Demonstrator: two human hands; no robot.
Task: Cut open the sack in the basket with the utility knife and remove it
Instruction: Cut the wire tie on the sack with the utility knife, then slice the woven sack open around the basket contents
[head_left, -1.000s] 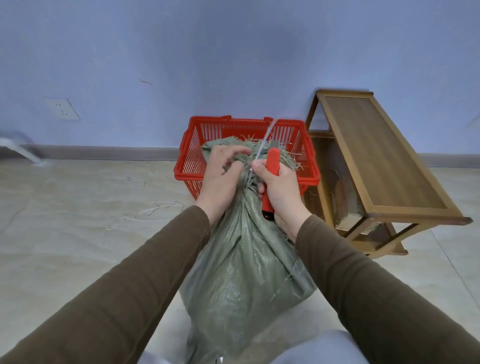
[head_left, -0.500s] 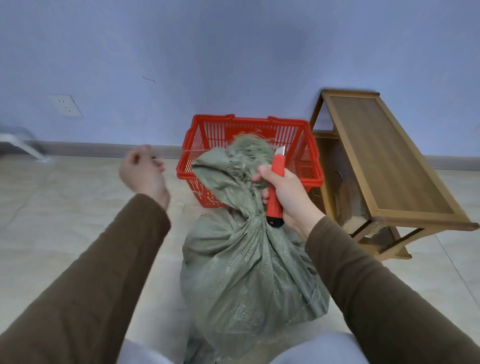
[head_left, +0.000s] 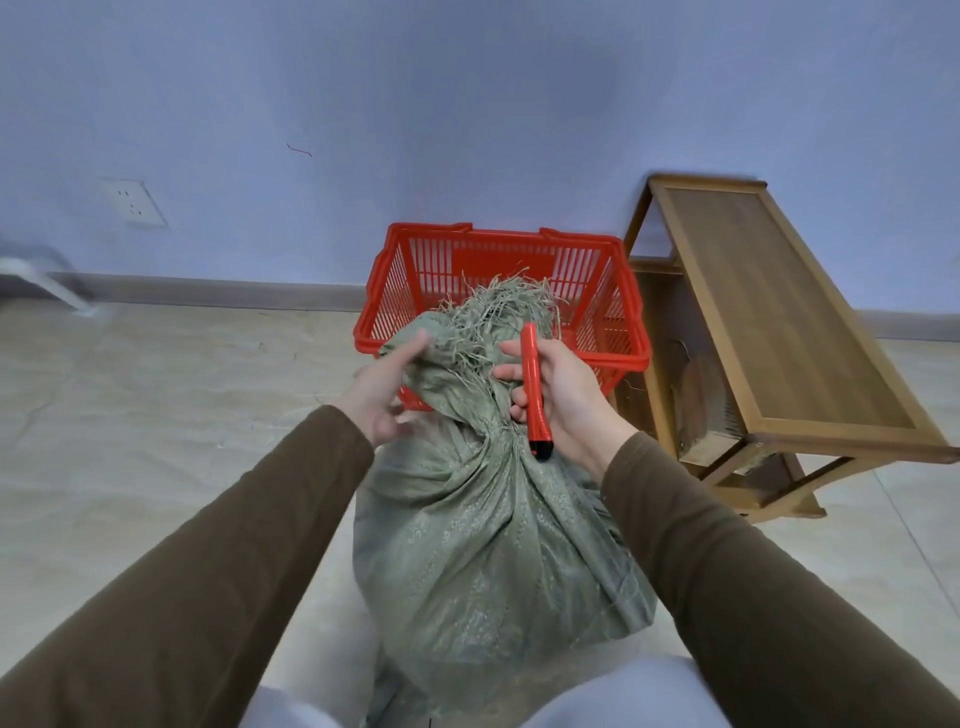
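A grey-green woven sack stands on the floor between my knees, in front of the red plastic basket. Its neck is bunched and its frayed top leans against the basket's near rim. My right hand grips a red utility knife upright beside the neck, black end down, fingertips against the sack; no blade shows at its top. My left hand is at the left of the sack's top fold, its fingers loosely spread and touching the fabric.
A low wooden table stands just right of the basket, with a shelf underneath. A blue wall rises behind the basket, with a socket at the left. A white object lies on the floor at the far left.
My left hand, which had swung out to the left away from the sack, has come back to the sack's top. The right hand keeps the knife by the neck; the blade tip no longer shows.
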